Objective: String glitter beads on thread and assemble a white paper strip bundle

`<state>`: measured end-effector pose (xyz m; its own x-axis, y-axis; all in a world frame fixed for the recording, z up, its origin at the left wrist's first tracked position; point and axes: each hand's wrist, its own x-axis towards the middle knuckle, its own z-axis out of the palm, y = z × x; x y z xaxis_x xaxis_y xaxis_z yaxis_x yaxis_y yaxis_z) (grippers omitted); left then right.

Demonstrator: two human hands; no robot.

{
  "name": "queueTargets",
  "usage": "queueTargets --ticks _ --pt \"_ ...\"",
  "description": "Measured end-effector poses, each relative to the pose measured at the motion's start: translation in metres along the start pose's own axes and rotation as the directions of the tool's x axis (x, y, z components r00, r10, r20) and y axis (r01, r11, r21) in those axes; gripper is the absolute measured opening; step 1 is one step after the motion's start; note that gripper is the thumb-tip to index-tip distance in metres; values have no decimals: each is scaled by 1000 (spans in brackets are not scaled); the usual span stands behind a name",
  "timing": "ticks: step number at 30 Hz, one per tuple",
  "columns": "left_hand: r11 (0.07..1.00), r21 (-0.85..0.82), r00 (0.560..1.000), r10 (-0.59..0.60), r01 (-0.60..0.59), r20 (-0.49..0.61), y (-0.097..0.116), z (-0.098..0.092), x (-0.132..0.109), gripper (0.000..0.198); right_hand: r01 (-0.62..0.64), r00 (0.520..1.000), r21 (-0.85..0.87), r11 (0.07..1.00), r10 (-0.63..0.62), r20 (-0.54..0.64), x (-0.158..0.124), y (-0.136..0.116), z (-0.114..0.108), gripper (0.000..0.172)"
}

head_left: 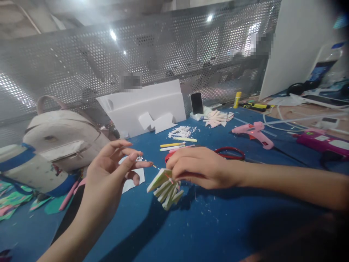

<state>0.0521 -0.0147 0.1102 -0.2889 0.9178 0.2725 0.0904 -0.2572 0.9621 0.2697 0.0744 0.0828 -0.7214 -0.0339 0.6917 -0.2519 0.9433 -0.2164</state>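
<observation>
My right hand (201, 167) is closed on a pale green and white foam piece (160, 180) with several strips fanning out below. It hangs tilted above the blue table. A thin beaded strand (155, 166) runs from the foam piece toward my left hand (117, 163). My left thumb and fingers pinch the strand's other end; exactly where they touch it is hard to make out. Behind my right hand lie red-handled scissors (231, 152), partly hidden. A white sheet piece (136, 180) lies under my left fingers.
Markers (173, 145) and white scraps (181, 131) lie beyond my hands. A pink glue gun (255, 133) rests at right, near a purple tool (321, 142). Farther back are white boards (152, 105), a phone (196, 103), and another fanned foam piece (216, 118). A backpack (62, 131) stands left.
</observation>
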Motion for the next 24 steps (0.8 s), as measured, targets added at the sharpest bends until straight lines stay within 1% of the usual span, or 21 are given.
queueTargets --ticks 2,5,8,10,11,13,14,16,18,20,22,24 --pt "999 -31 1000 -10 10 -16 -2 0 -1 34 10 999 -8 1000 -10 -31 0 3 0 10" --pt "997 -72 999 10 -13 -45 -3 -1 -1 33 -22 996 49 999 26 -81 0 5 -1 8" --pt "996 -48 996 71 -73 -44 -2 -1 -1 26 -90 991 110 990 100 -88 2 4 -4 7" --pt "992 13 992 126 -126 -25 -2 0 1 18 -182 978 151 972 194 -70 5 1 -5 6" --pt "988 41 989 148 -147 -15 -3 -1 2 15 -242 964 187 952 258 -65 6 0 -5 6" --pt "983 70 986 168 -167 -2 -4 -1 3 12 -359 917 300 884 393 -61 9 0 -6 6" --pt "984 69 986 165 -165 6 -5 -1 4 12 -396 892 373 839 448 -60 10 1 -6 7" --pt "987 60 989 149 -150 23 -7 -1 6 11 -423 851 523 740 523 -51 13 5 -5 10" --pt "989 57 989 137 -140 49 -9 -1 7 11 -424 823 634 647 568 -30 15 9 -5 12" --pt "989 64 988 131 -137 81 -12 -1 9 11 -427 800 694 579 600 -9 18 12 -4 13" --pt "987 67 985 139 -147 106 -14 0 10 11 -432 787 718 546 616 6 21 14 -4 12" --pt "984 68 982 155 -163 109 -15 -1 12 11 -427 787 730 534 617 9 24 16 -3 11"
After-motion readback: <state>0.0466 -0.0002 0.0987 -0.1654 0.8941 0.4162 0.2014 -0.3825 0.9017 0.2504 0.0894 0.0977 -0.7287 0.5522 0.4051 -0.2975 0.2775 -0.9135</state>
